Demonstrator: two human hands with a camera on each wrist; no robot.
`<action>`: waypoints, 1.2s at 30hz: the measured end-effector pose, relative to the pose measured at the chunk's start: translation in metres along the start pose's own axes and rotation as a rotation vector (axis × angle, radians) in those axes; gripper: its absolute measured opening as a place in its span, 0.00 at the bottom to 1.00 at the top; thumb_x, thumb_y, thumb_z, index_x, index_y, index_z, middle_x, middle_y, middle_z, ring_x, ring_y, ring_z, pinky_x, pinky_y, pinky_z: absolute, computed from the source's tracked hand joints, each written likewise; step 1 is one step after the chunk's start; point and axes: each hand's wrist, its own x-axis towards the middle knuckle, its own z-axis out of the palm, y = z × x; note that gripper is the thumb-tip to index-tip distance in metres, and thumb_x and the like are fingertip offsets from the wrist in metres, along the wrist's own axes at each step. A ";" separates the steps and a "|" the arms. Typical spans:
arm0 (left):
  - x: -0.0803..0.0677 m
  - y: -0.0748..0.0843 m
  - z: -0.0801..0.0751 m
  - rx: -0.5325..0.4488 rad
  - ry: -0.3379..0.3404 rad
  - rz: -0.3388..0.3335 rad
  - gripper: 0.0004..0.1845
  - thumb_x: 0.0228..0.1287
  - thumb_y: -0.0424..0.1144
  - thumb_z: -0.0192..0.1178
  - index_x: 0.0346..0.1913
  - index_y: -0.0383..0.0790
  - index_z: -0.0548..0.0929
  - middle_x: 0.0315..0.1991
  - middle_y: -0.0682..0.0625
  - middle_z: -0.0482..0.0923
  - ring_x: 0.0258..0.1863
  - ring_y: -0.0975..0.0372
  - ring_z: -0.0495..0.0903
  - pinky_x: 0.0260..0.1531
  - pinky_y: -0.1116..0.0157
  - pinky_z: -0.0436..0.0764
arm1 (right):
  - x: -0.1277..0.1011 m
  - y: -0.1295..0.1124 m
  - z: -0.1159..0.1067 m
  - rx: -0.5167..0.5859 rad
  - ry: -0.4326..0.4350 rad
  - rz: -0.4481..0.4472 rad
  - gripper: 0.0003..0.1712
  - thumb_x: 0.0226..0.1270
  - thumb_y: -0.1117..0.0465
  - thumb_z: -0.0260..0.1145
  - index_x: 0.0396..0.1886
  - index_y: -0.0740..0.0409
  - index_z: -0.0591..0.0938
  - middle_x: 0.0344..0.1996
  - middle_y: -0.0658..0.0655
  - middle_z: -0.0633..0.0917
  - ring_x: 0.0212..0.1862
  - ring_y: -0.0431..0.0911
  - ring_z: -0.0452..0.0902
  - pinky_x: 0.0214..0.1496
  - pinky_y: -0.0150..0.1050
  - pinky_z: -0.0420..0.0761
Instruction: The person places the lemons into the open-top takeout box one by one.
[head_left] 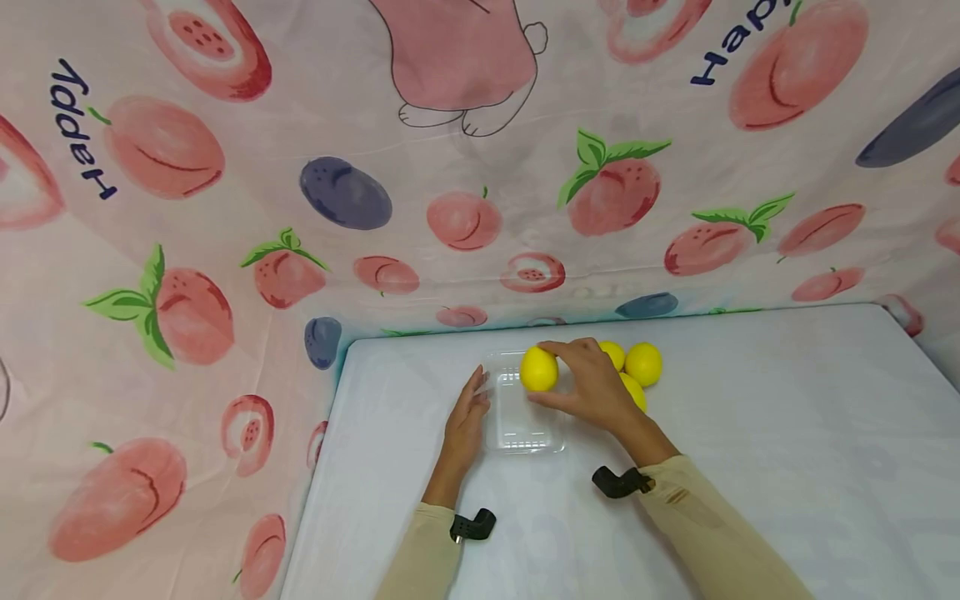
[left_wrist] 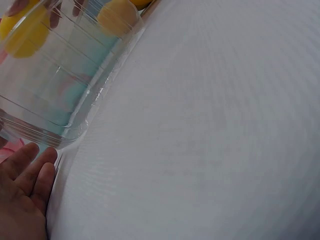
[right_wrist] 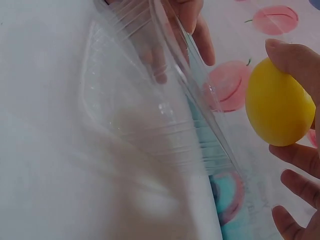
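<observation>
A clear plastic container (head_left: 522, 440) sits on the white table, its open top facing up. My right hand (head_left: 597, 390) pinches a yellow lemon (head_left: 538, 369) between thumb and fingers, over the container in the head view. In the right wrist view that lemon (right_wrist: 277, 105) shows beyond the container's rim, gripped at its ends. Along the container's left side my left hand (head_left: 465, 423) rests with relaxed, nearly straight fingers. Its fingertips lie right by the clear wall in the left wrist view. Several more lemons (head_left: 643, 365) lie just right of the container, partly hidden behind my right hand.
The white table (head_left: 757, 442) reaches to a fruit-printed cloth (head_left: 465, 167) hanging along its back and left sides. Both wrists carry a black camera mount (head_left: 472, 524) over beige sleeves.
</observation>
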 end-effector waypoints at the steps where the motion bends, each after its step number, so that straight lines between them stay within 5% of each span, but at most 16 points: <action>1: 0.000 0.000 0.000 0.001 -0.001 0.004 0.31 0.78 0.37 0.44 0.81 0.55 0.59 0.77 0.52 0.66 0.71 0.51 0.72 0.74 0.47 0.67 | 0.001 0.000 0.002 0.000 -0.005 0.004 0.46 0.50 0.34 0.78 0.68 0.46 0.78 0.59 0.49 0.85 0.60 0.52 0.71 0.62 0.56 0.77; 17: -0.001 0.001 0.000 0.005 -0.010 -0.003 0.30 0.81 0.38 0.43 0.81 0.54 0.57 0.78 0.48 0.64 0.72 0.48 0.70 0.74 0.44 0.65 | 0.013 -0.005 0.028 -0.042 -0.040 -0.007 0.47 0.49 0.27 0.74 0.67 0.43 0.80 0.57 0.47 0.86 0.56 0.50 0.72 0.56 0.51 0.76; 22: -0.006 0.018 -0.002 0.003 -0.022 -0.008 0.30 0.80 0.34 0.42 0.81 0.49 0.57 0.78 0.44 0.64 0.72 0.45 0.69 0.74 0.42 0.65 | 0.015 -0.009 0.034 -0.085 -0.058 -0.006 0.47 0.49 0.25 0.73 0.68 0.41 0.80 0.60 0.45 0.85 0.55 0.48 0.71 0.52 0.51 0.74; 27: -0.001 0.003 -0.001 0.008 -0.009 0.007 0.31 0.79 0.37 0.44 0.80 0.59 0.59 0.76 0.52 0.66 0.71 0.51 0.72 0.73 0.45 0.67 | 0.017 -0.012 0.040 -0.118 -0.074 0.010 0.47 0.49 0.26 0.74 0.68 0.40 0.79 0.62 0.46 0.85 0.56 0.49 0.70 0.51 0.53 0.71; 36: 0.000 0.002 -0.001 0.025 -0.003 0.012 0.31 0.78 0.37 0.44 0.80 0.58 0.60 0.76 0.52 0.67 0.70 0.52 0.72 0.73 0.45 0.67 | 0.017 -0.012 0.049 -0.156 -0.083 0.015 0.47 0.48 0.26 0.74 0.68 0.40 0.80 0.60 0.47 0.86 0.55 0.50 0.71 0.51 0.55 0.67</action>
